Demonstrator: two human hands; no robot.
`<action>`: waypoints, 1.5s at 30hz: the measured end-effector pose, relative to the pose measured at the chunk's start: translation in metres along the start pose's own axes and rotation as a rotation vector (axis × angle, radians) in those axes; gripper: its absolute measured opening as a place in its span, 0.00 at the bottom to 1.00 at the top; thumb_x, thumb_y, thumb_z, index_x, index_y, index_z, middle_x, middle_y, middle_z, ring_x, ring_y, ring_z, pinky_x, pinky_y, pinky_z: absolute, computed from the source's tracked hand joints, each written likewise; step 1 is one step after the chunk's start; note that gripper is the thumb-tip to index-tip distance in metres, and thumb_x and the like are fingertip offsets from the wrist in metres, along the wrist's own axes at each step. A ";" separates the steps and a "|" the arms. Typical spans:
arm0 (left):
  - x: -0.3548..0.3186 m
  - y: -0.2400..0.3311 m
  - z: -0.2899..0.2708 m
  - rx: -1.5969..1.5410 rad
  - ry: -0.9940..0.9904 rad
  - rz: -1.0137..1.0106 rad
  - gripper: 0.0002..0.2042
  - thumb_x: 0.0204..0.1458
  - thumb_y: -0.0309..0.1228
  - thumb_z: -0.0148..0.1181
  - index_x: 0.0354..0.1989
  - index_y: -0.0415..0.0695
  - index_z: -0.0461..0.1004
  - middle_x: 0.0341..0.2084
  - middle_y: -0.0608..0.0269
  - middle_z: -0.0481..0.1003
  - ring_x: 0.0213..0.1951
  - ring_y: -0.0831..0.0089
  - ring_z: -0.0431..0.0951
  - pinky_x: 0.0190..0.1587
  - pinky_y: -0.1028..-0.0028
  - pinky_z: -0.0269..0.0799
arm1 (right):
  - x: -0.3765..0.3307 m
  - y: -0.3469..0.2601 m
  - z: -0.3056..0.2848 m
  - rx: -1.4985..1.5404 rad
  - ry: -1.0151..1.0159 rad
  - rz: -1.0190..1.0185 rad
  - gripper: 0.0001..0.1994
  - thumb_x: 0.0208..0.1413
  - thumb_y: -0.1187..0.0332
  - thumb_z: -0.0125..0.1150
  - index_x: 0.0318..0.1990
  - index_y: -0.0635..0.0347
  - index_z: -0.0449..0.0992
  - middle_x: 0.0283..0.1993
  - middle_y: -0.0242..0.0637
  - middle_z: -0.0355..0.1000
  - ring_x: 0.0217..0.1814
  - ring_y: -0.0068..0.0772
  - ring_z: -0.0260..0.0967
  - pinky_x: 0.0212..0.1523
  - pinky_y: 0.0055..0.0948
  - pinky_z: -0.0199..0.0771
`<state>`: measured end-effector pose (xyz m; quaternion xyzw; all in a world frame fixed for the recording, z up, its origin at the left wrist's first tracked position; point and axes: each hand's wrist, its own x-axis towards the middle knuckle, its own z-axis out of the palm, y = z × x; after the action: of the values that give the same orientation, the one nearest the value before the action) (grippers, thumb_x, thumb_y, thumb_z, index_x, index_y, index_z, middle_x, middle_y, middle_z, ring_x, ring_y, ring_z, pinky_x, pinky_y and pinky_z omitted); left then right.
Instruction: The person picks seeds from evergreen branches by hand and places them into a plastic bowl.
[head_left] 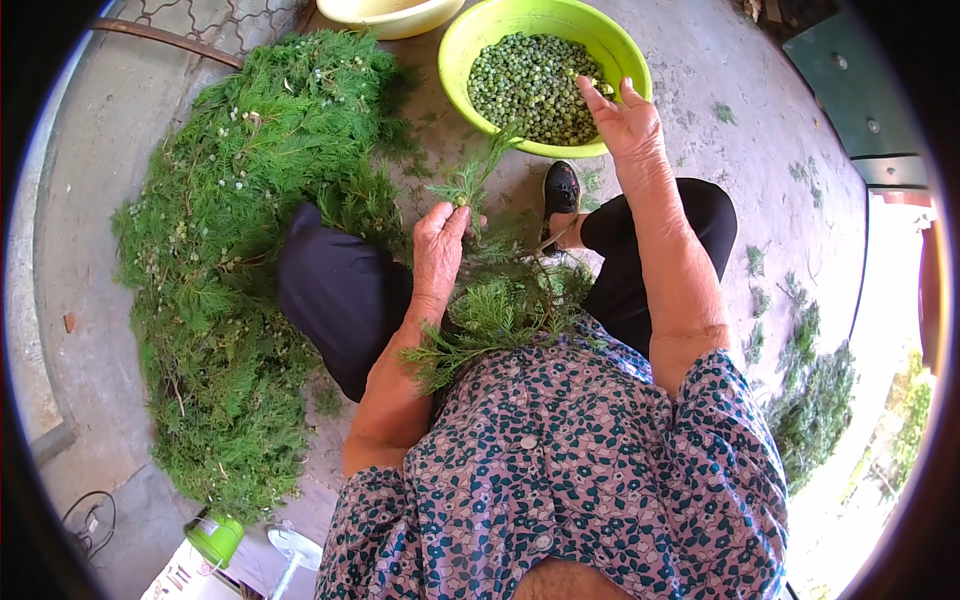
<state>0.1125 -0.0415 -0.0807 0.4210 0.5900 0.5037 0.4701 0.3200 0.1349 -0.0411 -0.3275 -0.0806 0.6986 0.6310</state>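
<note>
My left hand (437, 250) pinches a green conifer sprig (478, 178) between thumb and fingers, above my lap. Over the near right rim of a lime-green basin (545, 14) reaches my right hand (628, 125), its fingers apart and nothing plainly held in them. Inside the basin lies a mass of small round green berries (525, 85). A leafy conifer branch (495, 320) rests across my lap, below the left hand.
A large heap of cut conifer branches (220, 270) spreads along my left. Behind it stands a pale yellow basin (395, 18), partly cut off. Scattered branches (815, 400) lie on the floor to the right. A small green bucket (216, 540) is at the lower left.
</note>
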 end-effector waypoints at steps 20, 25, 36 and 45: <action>0.000 -0.003 -0.003 0.138 0.002 0.106 0.05 0.44 0.21 0.53 0.20 0.34 0.68 0.11 0.68 0.61 0.18 0.82 0.58 0.22 0.78 0.56 | -0.104 0.098 -0.007 -1.662 -0.731 -0.472 0.10 0.45 0.71 0.56 0.36 0.65 0.72 0.24 0.47 0.70 0.24 0.44 0.69 0.26 0.31 0.69; -0.002 0.004 0.001 0.107 0.008 0.054 0.09 0.45 0.22 0.54 0.16 0.36 0.64 0.12 0.71 0.55 0.19 0.82 0.53 0.21 0.78 0.53 | -0.097 0.086 -0.008 -1.059 -0.439 0.399 0.05 0.52 0.72 0.52 0.32 0.64 0.71 0.19 0.28 0.65 0.17 0.15 0.59 0.17 0.15 0.60; 0.004 -0.007 -0.014 -0.416 0.257 -0.334 0.17 0.46 0.29 0.58 0.43 0.34 0.69 0.39 0.62 0.71 0.43 0.74 0.65 0.50 0.73 0.52 | -0.035 0.030 0.001 -0.002 -0.115 0.183 0.13 0.56 0.69 0.46 0.44 0.71 0.60 0.44 0.55 0.64 0.38 0.44 0.69 0.45 0.35 0.72; 0.011 -0.006 -0.016 -0.609 0.126 -0.211 0.04 0.50 0.26 0.50 0.27 0.38 0.67 0.19 0.64 0.68 0.23 0.74 0.65 0.30 0.77 0.60 | -0.088 0.121 -0.083 -1.482 -0.634 0.118 0.22 0.42 0.69 0.60 0.47 0.65 0.68 0.35 0.44 0.73 0.37 0.32 0.70 0.41 0.27 0.70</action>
<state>0.0948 -0.0346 -0.0873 0.1658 0.4805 0.6306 0.5865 0.2654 0.0046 -0.1377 -0.4508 -0.6805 0.5553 0.1591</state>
